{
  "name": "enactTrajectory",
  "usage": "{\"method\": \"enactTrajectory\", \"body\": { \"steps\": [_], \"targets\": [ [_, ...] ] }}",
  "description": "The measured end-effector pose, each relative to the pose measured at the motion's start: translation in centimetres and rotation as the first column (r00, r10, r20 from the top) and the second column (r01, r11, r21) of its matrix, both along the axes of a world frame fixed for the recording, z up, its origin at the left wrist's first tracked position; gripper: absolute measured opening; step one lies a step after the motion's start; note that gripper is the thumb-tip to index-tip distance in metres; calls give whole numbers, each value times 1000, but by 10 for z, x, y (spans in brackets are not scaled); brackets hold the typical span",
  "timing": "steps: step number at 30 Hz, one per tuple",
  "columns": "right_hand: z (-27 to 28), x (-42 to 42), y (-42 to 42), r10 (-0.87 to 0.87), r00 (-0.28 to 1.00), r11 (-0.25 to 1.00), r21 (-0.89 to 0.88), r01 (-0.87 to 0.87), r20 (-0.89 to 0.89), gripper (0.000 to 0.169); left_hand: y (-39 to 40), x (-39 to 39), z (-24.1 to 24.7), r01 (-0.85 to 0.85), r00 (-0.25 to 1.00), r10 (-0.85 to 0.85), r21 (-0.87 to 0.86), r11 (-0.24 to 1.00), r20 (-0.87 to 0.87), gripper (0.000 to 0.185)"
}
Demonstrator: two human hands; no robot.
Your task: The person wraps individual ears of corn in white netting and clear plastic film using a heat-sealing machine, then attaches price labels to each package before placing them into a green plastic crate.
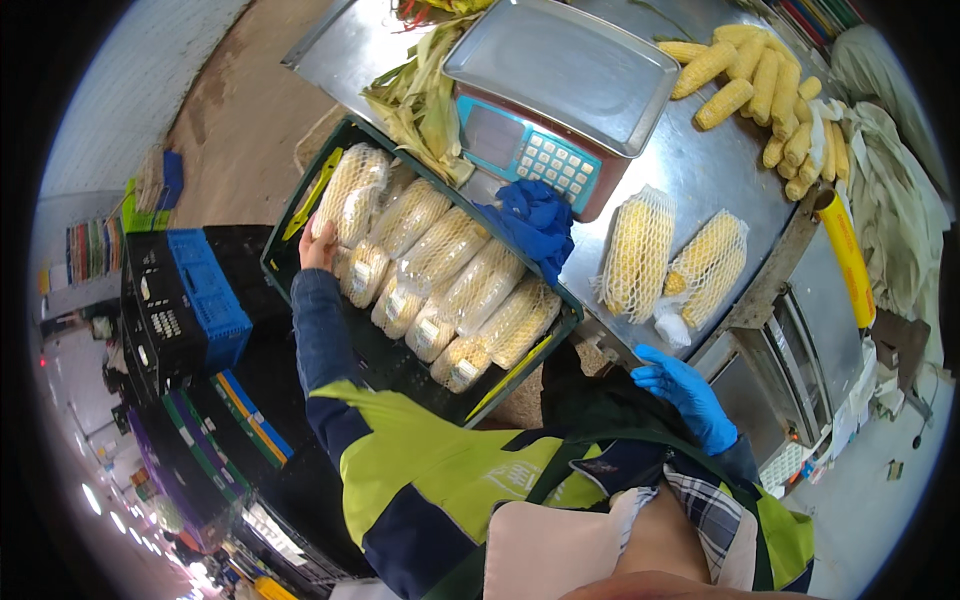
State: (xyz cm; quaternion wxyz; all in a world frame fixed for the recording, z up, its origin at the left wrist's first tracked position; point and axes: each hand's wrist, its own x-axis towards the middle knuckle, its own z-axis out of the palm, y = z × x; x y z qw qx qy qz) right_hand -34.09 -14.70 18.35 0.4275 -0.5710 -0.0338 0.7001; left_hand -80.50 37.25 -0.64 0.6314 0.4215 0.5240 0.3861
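My left hand point(318, 244), bare, grips the lower end of a netted, film-wrapped corn pack point(355, 191) at the left end of a dark green crate point(390, 352). Beside that pack several similar corn packs point(442, 244) lie in rows, some with labels on their ends. My right hand point(684, 394) wears a blue glove and holds nothing; its fingers are extended near the front edge of the steel table point(600, 259). Above it on the table lie two net-covered corn bundles, a larger one point(639, 255) and a smaller one point(706, 266).
A digital scale point(566, 71) with a steel pan stands behind the crate. Corn husks point(424, 105) and a crumpled blue cloth point(531, 221) lie by it. Bare corn cobs point(765, 79) are piled at far right, near a wrapping machine point(787, 367). Stacked crates point(202, 292) stand left.
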Motion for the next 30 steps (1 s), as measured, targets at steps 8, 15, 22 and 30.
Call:
{"method": "enactTrajectory", "body": {
  "steps": [8,15,22,30],
  "targets": [
    [-11,14,-12,-109,988,994,39,105,112,44,11,77,-64,409,213,472,517,752,-856,34],
    [-39,41,-33,-372,797,925,260,276,475,38,-263,311,132,468,878,-228,658,589,-421,29],
    [-32,52,-57,-275,904,921,359,150,328,36,-395,450,87,798,201,-45,136,587,-979,121],
    [7,86,-172,-459,814,824,513,240,356,37,-333,448,94,719,677,-696,420,554,-240,108]
  ]
}}
